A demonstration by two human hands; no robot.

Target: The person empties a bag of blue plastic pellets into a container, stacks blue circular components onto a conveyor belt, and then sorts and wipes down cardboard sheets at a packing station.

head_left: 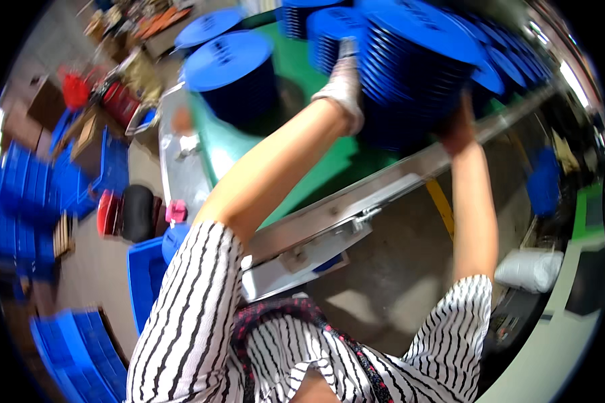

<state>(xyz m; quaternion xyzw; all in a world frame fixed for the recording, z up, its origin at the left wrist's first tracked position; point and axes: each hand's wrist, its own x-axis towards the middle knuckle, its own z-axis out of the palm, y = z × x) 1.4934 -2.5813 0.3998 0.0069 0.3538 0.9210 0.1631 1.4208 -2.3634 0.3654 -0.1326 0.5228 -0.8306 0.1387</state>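
Note:
A tall stack of blue round plastic pieces (410,74) with ribbed sides stands at the far edge of my reach, over the green table surface (296,188). My left hand (346,84), in a pale glove, presses along the stack's left side. At its lower right side is my right hand (458,131), blurred and partly hidden by the stack. The stack sits between the two hands. Just left of my left hand, a smaller stack of the same blue pieces (326,30) touches or nearly touches my fingertips.
More blue stacks (228,64) stand on the table's left and along its far right. A metal rail (383,178) edges the table nearest me. Blue crates (20,201) are piled at left, with a dark stool (138,213) beside them. A green-and-white machine (578,295) stands at right.

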